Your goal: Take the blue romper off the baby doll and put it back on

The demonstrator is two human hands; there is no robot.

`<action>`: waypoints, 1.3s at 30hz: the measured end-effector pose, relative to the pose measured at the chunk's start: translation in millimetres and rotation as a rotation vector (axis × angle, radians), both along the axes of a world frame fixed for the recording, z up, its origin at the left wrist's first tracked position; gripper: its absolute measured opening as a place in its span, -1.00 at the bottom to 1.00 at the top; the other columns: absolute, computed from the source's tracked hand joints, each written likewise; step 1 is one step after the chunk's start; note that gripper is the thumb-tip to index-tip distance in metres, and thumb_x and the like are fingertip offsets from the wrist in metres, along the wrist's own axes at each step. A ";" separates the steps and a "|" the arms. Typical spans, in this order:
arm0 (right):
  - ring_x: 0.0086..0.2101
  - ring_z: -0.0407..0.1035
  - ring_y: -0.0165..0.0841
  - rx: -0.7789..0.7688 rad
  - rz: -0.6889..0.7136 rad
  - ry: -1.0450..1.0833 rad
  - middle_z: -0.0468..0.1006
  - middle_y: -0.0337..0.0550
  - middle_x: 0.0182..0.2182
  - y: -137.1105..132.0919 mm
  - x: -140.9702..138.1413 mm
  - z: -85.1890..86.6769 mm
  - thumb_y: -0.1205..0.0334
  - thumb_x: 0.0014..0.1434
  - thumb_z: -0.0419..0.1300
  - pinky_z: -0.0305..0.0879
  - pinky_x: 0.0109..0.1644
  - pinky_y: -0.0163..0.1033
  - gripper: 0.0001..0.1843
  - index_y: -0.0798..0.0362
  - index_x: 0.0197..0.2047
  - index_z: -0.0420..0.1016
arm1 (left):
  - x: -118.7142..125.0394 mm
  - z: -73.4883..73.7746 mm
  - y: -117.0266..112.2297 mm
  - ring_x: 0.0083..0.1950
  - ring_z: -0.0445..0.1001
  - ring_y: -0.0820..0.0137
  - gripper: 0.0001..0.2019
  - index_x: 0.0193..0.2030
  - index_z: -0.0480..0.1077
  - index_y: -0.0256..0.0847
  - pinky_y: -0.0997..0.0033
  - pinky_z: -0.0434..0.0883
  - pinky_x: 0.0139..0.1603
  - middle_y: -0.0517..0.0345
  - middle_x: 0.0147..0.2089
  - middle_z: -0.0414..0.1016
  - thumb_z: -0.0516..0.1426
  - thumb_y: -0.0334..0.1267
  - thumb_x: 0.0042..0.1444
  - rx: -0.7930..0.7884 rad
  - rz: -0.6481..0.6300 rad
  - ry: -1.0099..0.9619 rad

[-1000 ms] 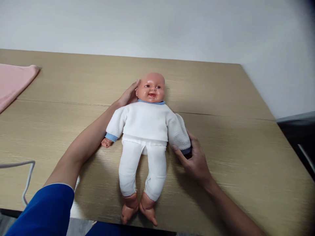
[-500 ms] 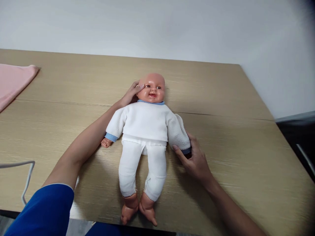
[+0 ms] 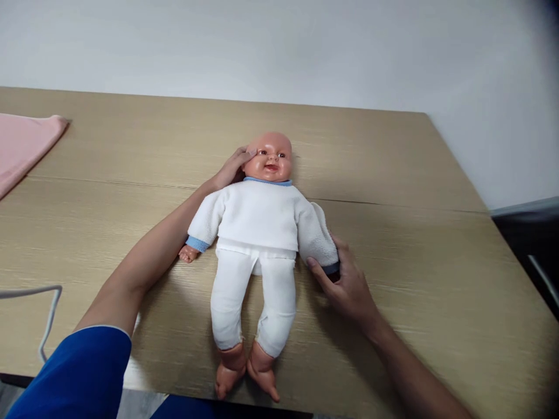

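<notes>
A baby doll (image 3: pixel 257 233) in a white top and white trousers lies on its back in the middle of the wooden table (image 3: pixel 393 163), head toward the wall. My left hand (image 3: pixel 231 169) cups the left side of the doll's head, with the thumb on its cheek. My right hand (image 3: pixel 345 282) is closed around the blue cuff at the end of the doll's sleeve on the right. The doll's bare feet reach the table's near edge.
A folded pink cloth (image 3: pixel 21 145) lies at the table's far left. A thin white cable (image 3: pixel 43 308) loops at the left near edge. A white wall runs behind the table. A dark object (image 3: pixel 533 244) stands beyond the table's right edge.
My left thumb has shifted from beside the doll's head onto its cheek. My right hand stays on the sleeve cuff. The doll has barely moved.
</notes>
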State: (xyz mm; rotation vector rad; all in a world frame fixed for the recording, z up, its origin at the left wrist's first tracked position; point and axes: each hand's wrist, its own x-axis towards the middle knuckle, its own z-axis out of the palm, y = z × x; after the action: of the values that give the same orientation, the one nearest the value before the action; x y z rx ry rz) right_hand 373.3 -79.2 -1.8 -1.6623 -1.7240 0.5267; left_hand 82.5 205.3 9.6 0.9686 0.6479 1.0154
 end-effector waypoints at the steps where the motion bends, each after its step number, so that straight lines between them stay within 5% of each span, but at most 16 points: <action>1: 0.33 0.67 0.25 0.011 0.006 -0.005 0.69 0.18 0.39 0.1 0.3 -0.5 -0.26 0.56 0.32 0.64 0.42 0.35 -0.26 -0.07 0.60 0.42 | -0.3 1.0 -0.5 0.48 0.66 -0.08 -0.52 0.06 0.63 -0.12 -0.05 0.45 0.63 -0.06 0.17 0.81 0.54 0.19 0.28 0.006 -0.013 0.011; 10: 0.34 0.65 0.17 -0.014 0.004 -0.010 0.68 0.20 0.43 -1.2 2.1 -3.0 -0.33 0.57 0.31 0.64 0.44 0.29 -0.22 -0.10 0.62 0.40 | -3.1 2.3 0.1 0.50 0.66 -0.11 -0.50 0.08 0.63 -0.18 -0.04 0.50 0.60 -0.11 0.23 0.80 0.54 0.17 0.28 0.033 -0.074 0.014; 17: 0.34 0.65 0.17 -0.006 0.023 -0.023 0.67 0.22 0.45 -0.5 2.4 -1.9 -0.38 0.57 0.28 0.63 0.43 0.28 -0.19 -0.09 0.64 0.38 | -2.6 -3.9 2.8 0.62 0.54 -0.10 -0.49 0.25 0.54 -0.07 -0.13 0.37 0.71 -0.04 0.31 0.75 0.51 0.15 0.38 0.025 0.009 0.012; 39: 0.33 0.64 0.16 -0.041 0.016 -0.008 0.67 0.25 0.42 0.2 0.9 0.8 -0.39 0.55 0.28 0.61 0.42 0.25 -0.17 -0.03 0.61 0.38 | 2.8 -8.6 7.8 0.66 0.53 -0.08 -0.54 0.22 0.56 -0.08 -0.09 0.26 0.80 -0.04 0.30 0.76 0.50 0.03 0.33 -0.083 0.031 -0.077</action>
State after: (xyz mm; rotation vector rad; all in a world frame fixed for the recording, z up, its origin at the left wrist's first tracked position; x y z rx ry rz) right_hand 374.1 -79.0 -1.0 -1.6825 -1.7440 0.5675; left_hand 85.2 213.2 1.0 0.8450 0.6377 1.0402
